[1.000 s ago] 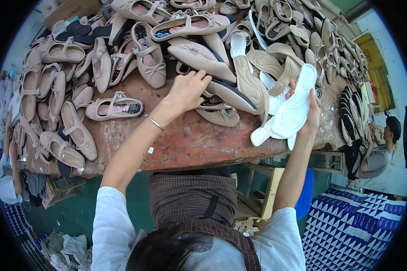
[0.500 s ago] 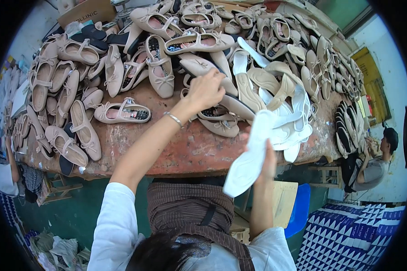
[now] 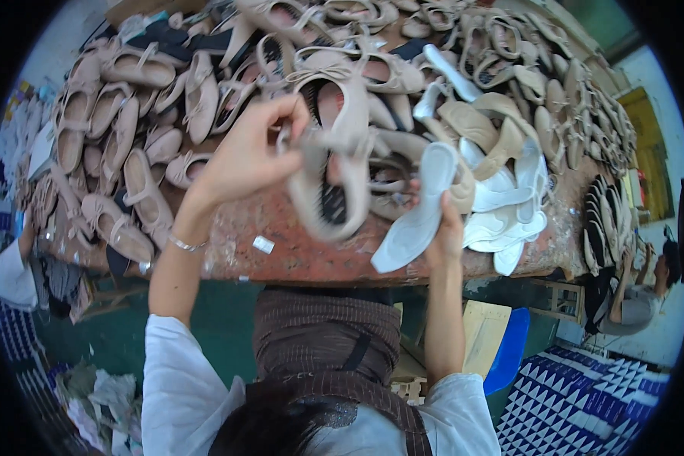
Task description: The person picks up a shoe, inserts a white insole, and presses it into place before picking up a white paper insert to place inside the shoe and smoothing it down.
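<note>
Clock spots go from the middle of the view, with 12 at the top. The left hand (image 3: 252, 152) is between 10 and 11 o'clock. Its thumb and fingers are curled in and pinch the strap side of a beige shoe (image 3: 347, 143). The shoe is at 12 o'clock, with its bow end up and its heel down. It is blurry, so I can't tell just where the fingertips sit.

The right hand (image 3: 448, 232) is at 3 o'clock. It is mostly closed, with its fingers and thumb around the edge of a white insole (image 3: 418, 209). The insole's thin end points to 8 o'clock.

Both things are over the red-brown desk (image 3: 239, 247). More white insoles (image 3: 501, 226) lie in a heap at 3 o'clock, near the right hand. Bendy tan pads (image 3: 498, 152) are at 2 o'clock. A big pile of beige shoes (image 3: 140, 190) lies at 10 o'clock. A little white scrap (image 3: 264, 245) is near 9 o'clock. A blue chair (image 3: 509, 351) stands at 4 o'clock.
</note>
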A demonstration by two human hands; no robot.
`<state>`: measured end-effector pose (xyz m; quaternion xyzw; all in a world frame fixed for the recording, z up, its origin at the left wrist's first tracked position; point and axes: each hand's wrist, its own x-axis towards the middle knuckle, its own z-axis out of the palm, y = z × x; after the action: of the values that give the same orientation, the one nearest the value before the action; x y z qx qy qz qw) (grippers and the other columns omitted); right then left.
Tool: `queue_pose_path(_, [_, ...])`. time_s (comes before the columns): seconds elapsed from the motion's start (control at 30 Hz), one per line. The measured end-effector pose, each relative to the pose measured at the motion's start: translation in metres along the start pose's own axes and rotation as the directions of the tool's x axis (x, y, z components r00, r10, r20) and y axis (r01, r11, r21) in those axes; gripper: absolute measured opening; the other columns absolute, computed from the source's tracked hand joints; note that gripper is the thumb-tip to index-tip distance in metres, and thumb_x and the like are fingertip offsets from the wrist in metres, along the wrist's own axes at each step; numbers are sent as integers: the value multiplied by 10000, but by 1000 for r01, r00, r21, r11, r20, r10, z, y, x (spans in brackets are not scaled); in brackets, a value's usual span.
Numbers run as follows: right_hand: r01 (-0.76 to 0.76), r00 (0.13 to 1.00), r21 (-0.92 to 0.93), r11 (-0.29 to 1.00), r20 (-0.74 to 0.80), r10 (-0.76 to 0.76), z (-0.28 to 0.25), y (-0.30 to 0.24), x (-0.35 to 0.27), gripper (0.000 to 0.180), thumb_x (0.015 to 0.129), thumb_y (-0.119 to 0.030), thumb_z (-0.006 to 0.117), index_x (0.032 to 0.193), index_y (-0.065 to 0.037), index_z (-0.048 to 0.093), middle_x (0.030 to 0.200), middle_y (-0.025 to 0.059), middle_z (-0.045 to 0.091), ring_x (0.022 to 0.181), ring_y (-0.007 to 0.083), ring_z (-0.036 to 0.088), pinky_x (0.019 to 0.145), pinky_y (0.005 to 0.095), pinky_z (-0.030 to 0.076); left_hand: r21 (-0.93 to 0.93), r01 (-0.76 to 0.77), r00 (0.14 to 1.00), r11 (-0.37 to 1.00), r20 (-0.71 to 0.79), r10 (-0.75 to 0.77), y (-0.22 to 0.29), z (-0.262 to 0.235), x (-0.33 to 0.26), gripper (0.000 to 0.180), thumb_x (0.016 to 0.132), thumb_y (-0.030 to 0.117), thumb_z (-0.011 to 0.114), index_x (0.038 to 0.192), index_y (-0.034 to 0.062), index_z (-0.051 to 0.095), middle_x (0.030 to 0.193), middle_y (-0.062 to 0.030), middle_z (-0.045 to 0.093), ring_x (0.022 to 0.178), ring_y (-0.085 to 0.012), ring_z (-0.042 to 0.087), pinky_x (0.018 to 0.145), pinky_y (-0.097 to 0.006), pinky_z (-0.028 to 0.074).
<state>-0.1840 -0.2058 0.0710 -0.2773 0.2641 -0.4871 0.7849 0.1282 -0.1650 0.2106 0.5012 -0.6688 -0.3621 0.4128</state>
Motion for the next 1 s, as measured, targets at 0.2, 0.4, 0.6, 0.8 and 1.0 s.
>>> queue_pose_path(0.2, [100, 995, -604, 791, 53, -85, 22, -11, -29, 350, 896, -89, 667, 1223, 36, 659, 1243, 127, 644, 1129, 188, 586, 1008, 321, 427, -150, 209, 973, 966, 126, -191, -62, 4, -109, 162, 790, -112, 539, 881, 20, 514, 854, -18, 566, 807, -108, 551, 765, -267, 460])
queue_pose_path(0.4, [479, 878, -877, 31, 479, -4, 76, 41, -58, 340, 703, -55, 788, 1041, -86, 765, 1097, 129, 681, 988, 292, 619, 877, 389, 473, -203, 296, 928, 933, -169, -331, -139, 27, -144, 283, 771, -69, 638, 1037, 25, 620, 1027, -64, 643, 980, -170, 620, 887, -308, 501])
queue_pose_path(0.6, [623, 783, -775, -111, 618, 79, 96, 100, -45, 265, 689, -18, 703, 952, -21, 729, 1086, 110, 671, 1012, 284, 598, 904, 406, 454, 448, 694, 686, 564, -650, -328, -111, 30, -191, 539, 723, 229, 835, 1191, 55, 632, 1134, -163, 597, 1057, -340, 585, 867, -436, 496])
queue_pose_path(0.8, [665, 741, -747, 6, 661, 115, 120, 150, -32, 234, 707, -13, 698, 939, -22, 728, 1075, 113, 674, 997, 285, 613, 901, 416, 469, 133, 691, 626, 710, -603, -495, -120, 41, -225, 689, 711, 166, 859, 1318, 11, 572, 951, -99, 588, 761, -135, 624, 630, -273, 509])
queue_pose_path(1.0, [652, 747, -749, 118, 661, 69, 131, 180, -27, 100, 718, -8, 673, 813, -3, 703, 959, 121, 665, 923, 296, 634, 860, 418, 485, -115, 619, 594, 777, -579, -559, -119, 43, -227, 801, 624, 139, 920, 1320, -10, 553, 1036, -91, 546, 785, -156, 663, 659, -279, 602])
